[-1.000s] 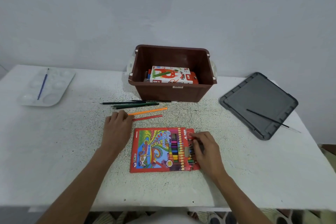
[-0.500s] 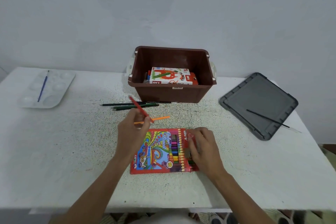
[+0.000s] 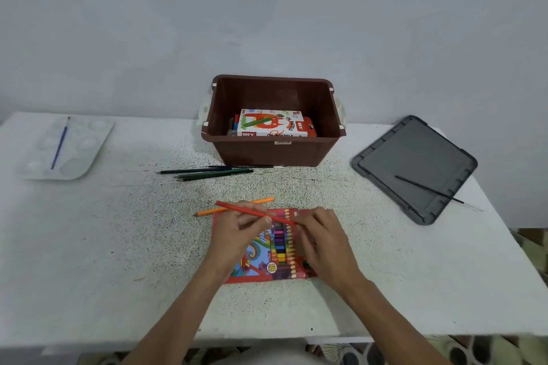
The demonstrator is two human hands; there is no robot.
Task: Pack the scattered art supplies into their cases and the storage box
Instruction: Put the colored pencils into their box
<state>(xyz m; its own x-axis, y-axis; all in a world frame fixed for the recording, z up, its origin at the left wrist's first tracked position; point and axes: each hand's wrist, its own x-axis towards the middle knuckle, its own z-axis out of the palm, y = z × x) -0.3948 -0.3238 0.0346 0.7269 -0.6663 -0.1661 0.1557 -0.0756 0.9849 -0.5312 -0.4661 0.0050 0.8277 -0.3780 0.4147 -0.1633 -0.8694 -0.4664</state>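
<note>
DESK: What's the count on the table (image 3: pixel 89 246)?

PHOTOGRAPHER: One brown storage box (image 3: pixel 278 154) stands at far centre by the wall, with one oil pastels carton (image 3: pixel 271 124) inside. One red pencil case (image 3: pixel 278 249) lies flat near the front edge, under both hands. One orange pencil (image 3: pixel 207 211) lies just beyond it. Three dark pencils (image 3: pixel 207 173) (they overlap, so that count is my best) and a thin brush (image 3: pixel 255 167) lie along the box's front wall.

DESK: And the hands?

PHOTOGRAPHER: The left hand (image 3: pixel 234 237) pinches one red pencil (image 3: pixel 232 207) above the case, slanting toward the right hand (image 3: pixel 323 243). That hand's fingers curl over the case's right end, holding it.

DESK: Edges? Room to move?

PHOTOGRAPHER: One grey lid (image 3: pixel 415 163) sits near the right edge with one black brush (image 3: pixel 427 188) across it. One white palette (image 3: pixel 86 151) with one blue brush (image 3: pixel 59 144) sits by the far-left corner. Open tabletop lies left of the hands, and between case and lid.
</note>
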